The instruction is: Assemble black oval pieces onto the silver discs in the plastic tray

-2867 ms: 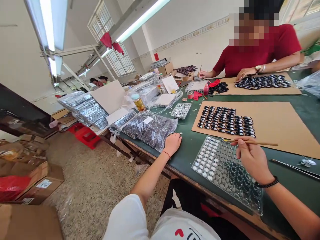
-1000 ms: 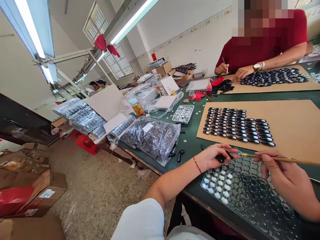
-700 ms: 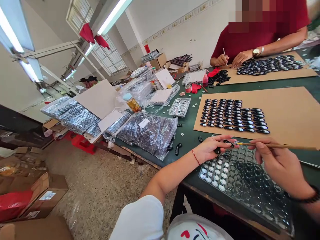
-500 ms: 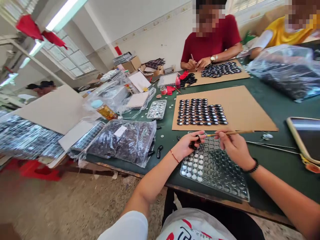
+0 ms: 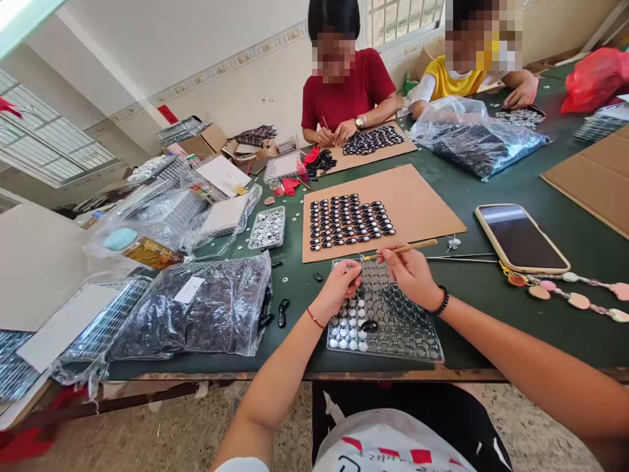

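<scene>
Wooden brush (image 5: 417, 246), probably, in right hand (image 5: 410, 275)

I wear a white short-sleeved shirt (image 5: 378, 426), printed with red blocks (image 5: 421, 455) and black strokes that the bottom edge of the frame cuts off. My white left sleeve (image 5: 243, 465) shows at lower left. My trousers (image 5: 457, 406) are black with pale patches (rips or pattern, I can't tell). A thin red bracelet (image 5: 314, 318) sits behind my left hand (image 5: 345, 280); black beads (image 5: 445, 299) circle behind my right hand (image 5: 411, 272).

A workshop, shown by co-workers (image 5: 366, 82) at a green table (image 5: 301, 298) bearing rows of black pieces (image 5: 348, 221).
</scene>
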The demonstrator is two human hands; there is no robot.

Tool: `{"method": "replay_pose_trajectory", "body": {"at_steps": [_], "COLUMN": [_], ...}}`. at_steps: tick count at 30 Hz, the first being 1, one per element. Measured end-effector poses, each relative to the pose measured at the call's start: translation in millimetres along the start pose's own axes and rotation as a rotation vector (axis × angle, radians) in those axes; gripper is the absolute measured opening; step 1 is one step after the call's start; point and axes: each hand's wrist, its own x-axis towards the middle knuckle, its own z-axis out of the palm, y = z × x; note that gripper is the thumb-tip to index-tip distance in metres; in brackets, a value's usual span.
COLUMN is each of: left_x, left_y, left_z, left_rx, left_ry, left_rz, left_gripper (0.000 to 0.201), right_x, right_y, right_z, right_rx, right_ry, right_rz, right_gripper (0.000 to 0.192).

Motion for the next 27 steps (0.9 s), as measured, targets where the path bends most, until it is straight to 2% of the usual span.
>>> {"method": "replay_pose_trajectory", "body": {"at_steps": [2, 7, 10, 18, 27], "left_x": [1.0, 0.2, -0.9, 2.0, 1.7], "left_y": [-0.4, -3.5, -3.5, 1.2, 0.7], "left_z": [0.9, 0.8, -0.9, -6.7, -7.2], "left_rx": [0.190, 0.671, 0.823, 0.736, 0.669], "left_ry": [0.076, 0.182, 0.212, 0.187, 0.145], "left_rz": [0.060, 0.253, 0.325, 0.306, 0.362], "left_gripper": [0.024, 0.025, 0.022, 0.030, 0.029], "right_x": [-0.2, -1.7, -3.1, -5.8, -5.8], "right_y": [-1.2, -2.1, -0.6, 3.3, 4.9], "right_z": [0.1, 0.8, 1.7, 2.8, 2.4], "right_rx": [-0.009, -0.104, -0.206, -0.358, -0.384], "right_ry": [-0.003, -0.079, -0.149, -0.270, -0.264], "right_rz": [-0.008, -0.094, -0.180, -0.361, -0.384], "right_gripper": [0.025, 0.024, 0.022, 0.019, 0.017]}}
